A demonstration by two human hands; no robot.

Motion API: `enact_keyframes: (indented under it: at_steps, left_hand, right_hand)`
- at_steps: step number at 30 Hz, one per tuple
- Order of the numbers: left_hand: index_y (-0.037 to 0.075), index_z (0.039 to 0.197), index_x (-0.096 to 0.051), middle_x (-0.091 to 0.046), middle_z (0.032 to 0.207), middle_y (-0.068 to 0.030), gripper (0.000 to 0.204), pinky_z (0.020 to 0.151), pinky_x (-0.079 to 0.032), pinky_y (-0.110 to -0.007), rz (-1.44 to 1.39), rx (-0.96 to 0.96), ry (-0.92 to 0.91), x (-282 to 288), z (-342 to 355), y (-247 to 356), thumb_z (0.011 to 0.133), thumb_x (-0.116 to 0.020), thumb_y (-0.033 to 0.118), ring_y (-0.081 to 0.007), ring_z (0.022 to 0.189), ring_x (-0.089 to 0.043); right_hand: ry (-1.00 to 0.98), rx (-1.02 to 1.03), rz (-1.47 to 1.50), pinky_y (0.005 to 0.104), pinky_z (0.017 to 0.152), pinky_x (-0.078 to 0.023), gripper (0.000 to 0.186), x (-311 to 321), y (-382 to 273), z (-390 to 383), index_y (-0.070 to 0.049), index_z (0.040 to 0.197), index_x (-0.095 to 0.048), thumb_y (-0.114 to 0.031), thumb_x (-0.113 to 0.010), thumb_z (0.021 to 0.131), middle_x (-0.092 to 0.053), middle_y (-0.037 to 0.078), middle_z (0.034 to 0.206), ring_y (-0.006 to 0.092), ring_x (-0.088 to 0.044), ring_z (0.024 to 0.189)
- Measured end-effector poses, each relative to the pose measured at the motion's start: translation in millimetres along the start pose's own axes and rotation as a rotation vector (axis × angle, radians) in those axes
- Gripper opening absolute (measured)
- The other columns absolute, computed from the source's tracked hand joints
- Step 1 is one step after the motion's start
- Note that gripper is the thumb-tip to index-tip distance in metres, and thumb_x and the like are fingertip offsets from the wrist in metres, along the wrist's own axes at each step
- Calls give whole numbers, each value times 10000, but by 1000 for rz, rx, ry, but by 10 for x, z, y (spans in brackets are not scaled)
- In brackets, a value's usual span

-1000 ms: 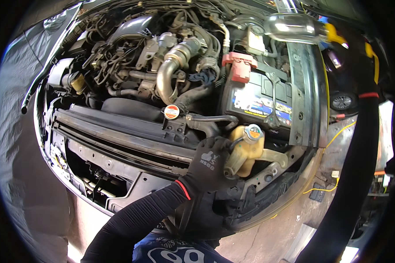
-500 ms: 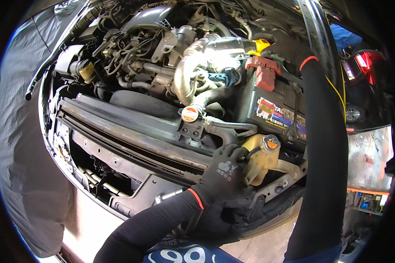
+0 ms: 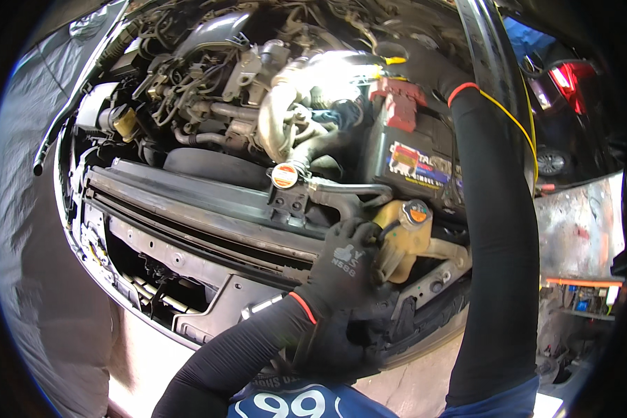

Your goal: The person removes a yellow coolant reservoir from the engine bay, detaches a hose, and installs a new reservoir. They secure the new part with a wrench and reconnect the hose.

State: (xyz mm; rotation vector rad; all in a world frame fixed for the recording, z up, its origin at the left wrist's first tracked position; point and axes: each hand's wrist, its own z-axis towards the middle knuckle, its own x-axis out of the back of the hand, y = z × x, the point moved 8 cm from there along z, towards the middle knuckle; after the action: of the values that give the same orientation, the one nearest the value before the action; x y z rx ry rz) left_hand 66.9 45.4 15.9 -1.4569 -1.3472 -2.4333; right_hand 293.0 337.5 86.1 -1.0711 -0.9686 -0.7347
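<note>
My left hand (image 3: 343, 268), in a dark glove, is closed at the right end of the radiator (image 3: 209, 219), its fingers bent over beside a black hose (image 3: 343, 203). It lies against the left side of the yellowed coolant reservoir (image 3: 402, 249), which has a dark cap with an orange label (image 3: 416, 214). What its fingertips grip is hidden. My right hand (image 3: 428, 73), also gloved, reaches far back past the battery (image 3: 411, 164) to a small yellow part (image 3: 395, 60) behind the red terminal cover (image 3: 398, 103). Its fingers are blurred and merge with the dark parts there.
Bright glare falls on the metal pipework (image 3: 279, 118) mid-bay, where a blue cloth (image 3: 345, 115) is tucked. A radiator cap (image 3: 284, 175) stands in front. A yellow cable (image 3: 512, 122) passes my right forearm. Beyond the fender is a dark car with a red tail light (image 3: 566, 78).
The whole view has shifted, so the engine bay sits farther left and up. My right hand now covers more of the yellow part. My left hand stays beside the reservoir.
</note>
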Motion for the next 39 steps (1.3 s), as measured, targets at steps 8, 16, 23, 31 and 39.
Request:
enact_keyframes:
  at_steps: [8,16,23,31,39]
  left_hand:
    - [27,995,-771,-625,1247,-181,535,1049,-443,-554,25,5,21,-35,10,-35,582,-851,357,-430,1215,-551]
    - [13,971,-757,-618,1231,-188,520,1040,-434,-549,80,-98,5,-66,22,27,599,-847,365,-414,1198,-543]
    - [4,946,-735,-621,1207,-209,466,1014,-458,-526,-156,-40,68,13,33,46,596,-901,263,-416,1153,-571]
    - [-12,1059,-733,-608,1251,-219,460,1045,-428,-559,-155,-6,-53,23,108,241,732,-857,286,-431,1205,-565]
    - [24,1101,-757,-590,1401,-227,375,1189,-315,-586,70,-101,-328,275,139,13,849,-769,301,-485,1430,-429]
  right_hand:
    - [160,-205,98,459,855,-550,474,385,-893,-2336,-56,1119,-707,-388,-875,825,-716,149,942,316,-690,922]
    - [188,-267,-195,449,810,-535,552,-368,-1214,-3555,-40,1143,-713,-406,-890,770,-693,127,985,341,-677,930]
    - [294,-246,-241,443,790,-542,543,-338,-1135,-3702,-55,1140,-733,-415,-894,766,-712,123,1009,329,-697,914]
    - [219,-313,-138,441,779,-528,538,-292,-1036,-3645,-81,1104,-736,-447,-901,746,-699,89,990,298,-688,888]
    - [222,-257,-259,445,794,-540,552,-295,-1160,-3660,-65,1102,-749,-320,-947,654,-713,93,972,307,-688,886]
